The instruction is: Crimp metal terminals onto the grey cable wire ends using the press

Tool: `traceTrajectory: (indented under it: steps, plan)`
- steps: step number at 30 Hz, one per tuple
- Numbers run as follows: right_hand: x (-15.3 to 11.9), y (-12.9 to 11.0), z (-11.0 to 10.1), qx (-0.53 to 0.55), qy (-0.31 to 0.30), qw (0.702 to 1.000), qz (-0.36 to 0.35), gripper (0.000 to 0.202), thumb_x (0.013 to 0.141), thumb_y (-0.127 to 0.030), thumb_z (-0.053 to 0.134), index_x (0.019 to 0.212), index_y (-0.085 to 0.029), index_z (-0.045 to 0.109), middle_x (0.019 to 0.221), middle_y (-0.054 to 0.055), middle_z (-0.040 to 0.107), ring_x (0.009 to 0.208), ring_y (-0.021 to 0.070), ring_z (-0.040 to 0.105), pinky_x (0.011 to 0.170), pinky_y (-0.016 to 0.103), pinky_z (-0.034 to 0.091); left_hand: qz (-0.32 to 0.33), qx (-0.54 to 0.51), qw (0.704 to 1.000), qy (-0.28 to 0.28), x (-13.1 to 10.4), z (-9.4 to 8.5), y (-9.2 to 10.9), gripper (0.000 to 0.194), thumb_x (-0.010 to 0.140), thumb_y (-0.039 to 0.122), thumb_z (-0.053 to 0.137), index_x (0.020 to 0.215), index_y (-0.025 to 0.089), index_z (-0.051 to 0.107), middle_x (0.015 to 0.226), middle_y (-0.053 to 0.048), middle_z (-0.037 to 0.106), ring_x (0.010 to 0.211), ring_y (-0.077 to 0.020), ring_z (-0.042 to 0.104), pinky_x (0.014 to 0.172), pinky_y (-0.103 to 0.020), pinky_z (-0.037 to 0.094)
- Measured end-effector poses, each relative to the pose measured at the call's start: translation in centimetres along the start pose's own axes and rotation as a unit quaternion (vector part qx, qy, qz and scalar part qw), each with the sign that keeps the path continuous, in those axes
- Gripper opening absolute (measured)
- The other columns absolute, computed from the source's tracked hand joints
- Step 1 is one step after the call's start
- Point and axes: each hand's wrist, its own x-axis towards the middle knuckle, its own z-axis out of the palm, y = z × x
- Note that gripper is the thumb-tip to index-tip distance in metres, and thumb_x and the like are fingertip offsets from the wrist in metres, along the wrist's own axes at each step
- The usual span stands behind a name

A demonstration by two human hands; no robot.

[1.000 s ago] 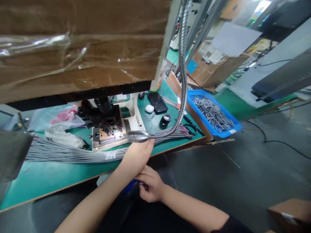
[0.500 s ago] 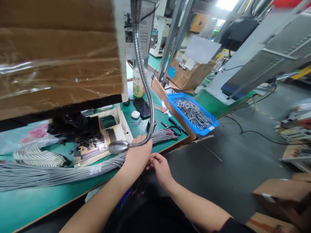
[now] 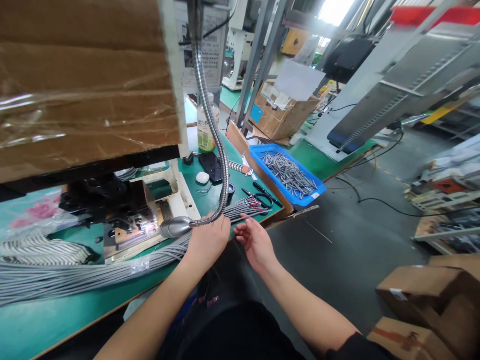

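A long bundle of thin grey cables runs along the front of the green bench, bound with clear tape; its stripped ends show red and white wires. My left hand is closed over this bundle, beside the head of a gooseneck lamp; the lamp's neck partly covers the fingers. Just right of it, my right hand hovers near the bench edge below the cable ends. Its fingers are loosely curved and apart, and nothing shows in them.
A lit machine base stands left, under a cardboard-covered housing. Behind the cables lie scissors, a black tape roll, a phone and a bottle. A blue tray holds short grey pieces. Cartons stand on the floor.
My right hand has moved apart from my left, and its fingers have spread from a pinch. My left hand stays over the cables. The whole view has shifted slightly.
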Motion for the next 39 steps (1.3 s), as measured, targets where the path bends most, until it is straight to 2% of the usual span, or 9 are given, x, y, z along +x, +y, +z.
traceTrajectory:
  steps: [4, 7, 9, 12, 16, 23, 27, 31, 39]
  plan:
    - [-0.1, -1.5, -0.3, 0.005, 0.023, 0.996, -0.092, 0.034, 0.083, -0.049, 0.076, 0.105, -0.025, 0.067, 0.064, -0.007, 0.058, 0.058, 0.0087, 0.057, 0.05, 0.017, 0.044, 0.007, -0.083, 0.996, 0.017, -1.7, -1.0, 0.7, 0.014, 0.093, 0.016, 0.052, 0.081, 0.018, 0.059, 0.077, -0.005, 0.059, 0.076, -0.0243, 0.057, 0.067, -0.038, 0.045]
    - [-1.1, -1.9, -0.6, -0.028, -0.024, 0.99, -0.133, 0.034, 0.082, -0.055, 0.075, 0.092, -0.023, 0.069, 0.057, -0.008, 0.05, 0.049, 0.0081, 0.046, 0.046, 0.019, 0.037, 0.013, -0.197, 0.98, 0.02, -3.8, -2.3, 1.1, 0.01, 0.092, 0.016, 0.054, 0.086, 0.019, 0.061, 0.081, -0.005, 0.061, 0.081, -0.0242, 0.058, 0.072, -0.039, 0.048]
    - [-2.1, -1.7, -0.6, -0.067, -0.091, 0.987, -0.116, 0.037, 0.076, -0.057, 0.079, 0.078, -0.021, 0.068, 0.055, -0.006, 0.051, 0.045, 0.0075, 0.04, 0.044, 0.021, 0.033, -0.029, -0.312, 0.949, 0.035, -5.3, -3.4, 1.3, 0.008, 0.09, 0.016, 0.058, 0.096, 0.019, 0.062, 0.09, -0.005, 0.065, 0.088, -0.0232, 0.06, 0.079, -0.038, 0.05]
    - [-3.9, -0.6, 0.3, -0.124, -0.215, 0.968, -0.045, 0.037, 0.069, -0.049, 0.087, 0.066, -0.019, 0.066, 0.057, -0.002, 0.058, 0.046, 0.0091, 0.044, 0.046, 0.023, 0.037, -0.144, -0.45, 0.878, 0.08, -7.1, -4.9, 1.5, 0.017, 0.088, 0.017, 0.062, 0.105, 0.021, 0.06, 0.099, -0.005, 0.066, 0.094, -0.0206, 0.062, 0.083, -0.035, 0.051]
    - [-5.5, 0.9, 3.3, -0.221, -0.356, 0.908, -0.008, 0.035, 0.081, -0.047, 0.077, 0.066, -0.018, 0.064, 0.057, -0.002, 0.056, 0.052, 0.0114, 0.047, 0.05, 0.024, 0.04, -0.251, -0.482, 0.83, 0.124, -8.7, -5.7, 0.9, 0.004, 0.09, 0.02, 0.062, 0.094, 0.021, 0.062, 0.093, -0.004, 0.065, 0.089, -0.0191, 0.062, 0.081, -0.033, 0.051]
    - [-5.6, 0.2, 8.0, -0.334, -0.411, 0.84, -0.115, 0.035, 0.093, -0.04, 0.063, 0.066, -0.019, 0.067, 0.055, -0.002, 0.054, 0.052, 0.0121, 0.048, 0.05, 0.024, 0.039, -0.287, -0.62, 0.706, 0.185, -11.4, -5.7, -2.0, 0.01, 0.092, 0.028, 0.067, 0.094, 0.019, 0.064, 0.091, -0.004, 0.065, 0.087, -0.0168, 0.063, 0.078, -0.03, 0.053]
    - [-5.3, -0.6, 9.4, -0.342, -0.444, 0.813, -0.158, 0.03, 0.095, -0.031, 0.06, 0.071, -0.019, 0.073, 0.06, -0.001, 0.063, 0.055, 0.0122, 0.054, 0.055, 0.024, 0.042, -0.306, -0.661, 0.658, 0.191, -11.5, -5.9, -3.0, 0.018, 0.088, 0.033, 0.073, 0.09, 0.017, 0.064, 0.086, -0.003, 0.065, 0.075, -0.0142, 0.061, 0.068, -0.027, 0.053]
    - [-5.2, -0.7, 10.3, -0.341, -0.448, 0.81, -0.164, 0.026, 0.096, -0.028, 0.058, 0.083, -0.021, 0.079, 0.073, 0.002, 0.074, 0.066, 0.0159, 0.067, 0.064, 0.026, 0.05, -0.321, -0.673, 0.639, 0.189, -11.3, -5.8, -3.4, 0.024, 0.089, 0.04, 0.071, 0.087, 0.018, 0.062, 0.077, -0.002, 0.063, 0.068, -0.0138, 0.061, 0.066, -0.028, 0.053]
    - [-4.9, -0.2, 11.4, -0.368, -0.44, 0.798, -0.184, 0.026, 0.095, -0.023, 0.056, 0.079, -0.021, 0.077, 0.06, -0.002, 0.062, 0.055, 0.0119, 0.055, 0.055, 0.023, 0.042, -0.347, -0.659, 0.64, 0.19, -11.3, -5.7, -4.2, 0.019, 0.088, 0.034, 0.072, 0.086, 0.017, 0.063, 0.085, -0.004, 0.065, 0.069, -0.0123, 0.057, 0.064, -0.025, 0.049]
